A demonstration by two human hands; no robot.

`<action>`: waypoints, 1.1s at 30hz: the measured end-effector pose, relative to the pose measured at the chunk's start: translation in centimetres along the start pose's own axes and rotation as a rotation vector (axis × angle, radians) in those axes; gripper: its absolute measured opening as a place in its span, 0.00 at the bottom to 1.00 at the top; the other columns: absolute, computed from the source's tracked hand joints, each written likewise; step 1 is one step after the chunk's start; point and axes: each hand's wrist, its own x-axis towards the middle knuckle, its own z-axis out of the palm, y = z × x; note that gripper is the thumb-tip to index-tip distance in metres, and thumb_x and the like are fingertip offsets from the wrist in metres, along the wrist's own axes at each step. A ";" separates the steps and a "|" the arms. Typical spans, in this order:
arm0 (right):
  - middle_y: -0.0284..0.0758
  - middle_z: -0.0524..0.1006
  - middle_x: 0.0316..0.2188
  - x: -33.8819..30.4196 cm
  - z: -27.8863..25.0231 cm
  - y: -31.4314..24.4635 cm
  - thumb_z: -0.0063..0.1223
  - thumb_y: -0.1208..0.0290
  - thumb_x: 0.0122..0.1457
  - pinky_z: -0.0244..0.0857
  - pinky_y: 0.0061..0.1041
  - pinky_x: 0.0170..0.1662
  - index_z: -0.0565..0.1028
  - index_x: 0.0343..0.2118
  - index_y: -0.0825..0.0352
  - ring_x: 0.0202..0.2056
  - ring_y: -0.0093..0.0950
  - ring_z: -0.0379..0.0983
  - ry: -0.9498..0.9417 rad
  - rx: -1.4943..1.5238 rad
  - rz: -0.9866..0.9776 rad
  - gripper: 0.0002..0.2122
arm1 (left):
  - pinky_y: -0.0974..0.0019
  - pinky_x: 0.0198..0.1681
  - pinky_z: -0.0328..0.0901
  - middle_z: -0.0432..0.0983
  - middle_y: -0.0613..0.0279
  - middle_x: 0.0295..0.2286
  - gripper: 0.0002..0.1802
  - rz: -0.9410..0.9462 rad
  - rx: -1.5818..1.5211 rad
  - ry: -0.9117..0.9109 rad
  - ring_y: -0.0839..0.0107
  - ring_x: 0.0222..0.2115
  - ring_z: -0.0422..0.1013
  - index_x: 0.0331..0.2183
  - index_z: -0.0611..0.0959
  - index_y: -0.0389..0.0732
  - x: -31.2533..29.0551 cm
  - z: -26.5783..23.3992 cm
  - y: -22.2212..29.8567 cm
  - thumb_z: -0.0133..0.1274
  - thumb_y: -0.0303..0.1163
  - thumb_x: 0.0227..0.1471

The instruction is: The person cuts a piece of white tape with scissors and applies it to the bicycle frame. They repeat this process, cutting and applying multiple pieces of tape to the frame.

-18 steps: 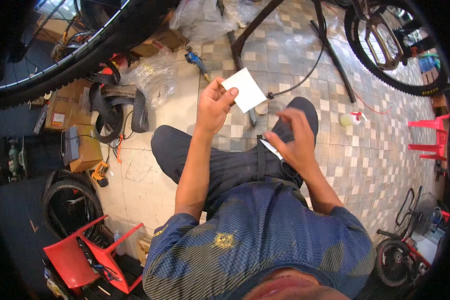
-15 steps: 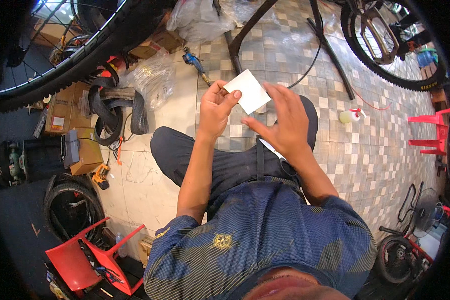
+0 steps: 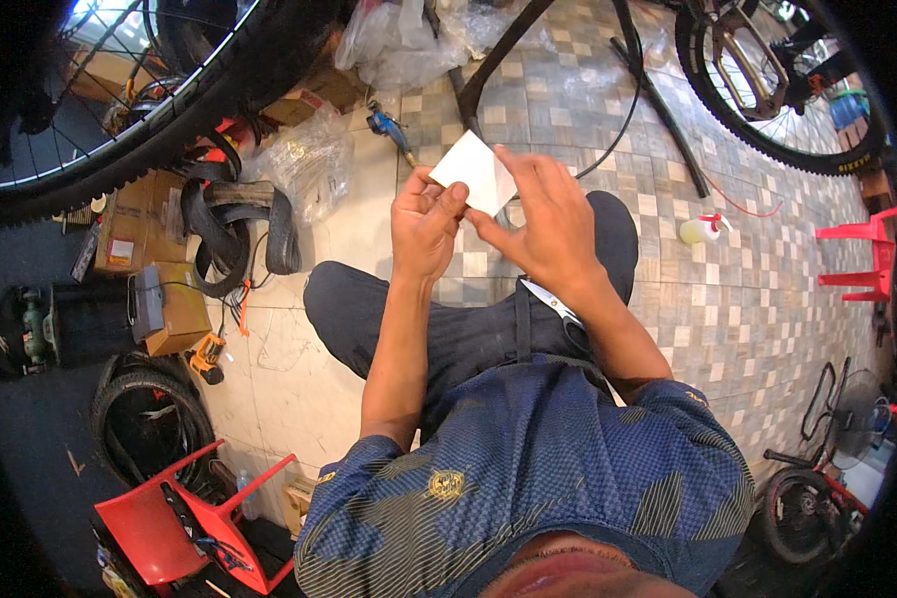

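A small white square of paper (image 3: 465, 171) is held up in front of my crossed legs. My left hand (image 3: 427, 224) pinches its lower left part, thumb on top and fingers beneath. On the other side, my right hand (image 3: 545, 217) grips the right edge, its fingers at the upper corner and its thumb by the lower one. A slightly darker flap shows along that edge, beside the right fingers. Scissors (image 3: 550, 302) with dark handles lie on my right thigh, partly covered by my right forearm.
A large bicycle wheel (image 3: 214, 112) fills the upper left; another tyre (image 3: 683, 75) stands upper right. Cut tyre pieces (image 3: 283, 234), a blue-headed tool (image 3: 382, 123) and an orange tool (image 3: 207, 359) lie to the left. A spray bottle (image 3: 701, 230) stands right. A red chair (image 3: 149, 528) is lower left.
My right hand has closed in from beside the paper onto its right edge. The paper has shifted slightly left and turned, and a flap now shows on its right side.
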 end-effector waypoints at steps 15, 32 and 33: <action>0.35 0.78 0.29 0.4 -0.3 0.2 0.63 0.60 0.54 0.63 0.33 0.40 0.80 0.42 0.67 0.34 0.35 0.73 0.030 -0.027 -0.053 0.17 | 0.66 0.44 0.73 0.80 0.51 0.39 0.19 0.059 0.119 0.041 0.68 0.39 0.77 0.47 0.75 0.32 0.9 1.7 0.7 0.62 0.22 0.55; 0.27 0.79 0.26 1.0 0.4 0.4 0.59 0.66 0.64 0.65 0.18 0.33 0.80 0.39 0.71 0.29 0.14 0.70 -0.106 0.858 0.460 0.11 | 0.74 0.37 0.69 0.82 0.60 0.32 0.12 0.132 0.299 0.122 0.77 0.32 0.76 0.39 0.84 0.29 1.5 4.3 2.3 0.64 0.27 0.55; 0.27 0.79 0.26 1.0 0.4 0.4 0.59 0.66 0.65 0.64 0.18 0.33 0.80 0.39 0.71 0.28 0.14 0.70 -0.109 0.872 0.460 0.11 | 0.74 0.36 0.69 0.82 0.60 0.32 0.12 0.157 0.324 0.136 0.78 0.31 0.75 0.38 0.84 0.29 1.6 4.3 2.2 0.64 0.27 0.55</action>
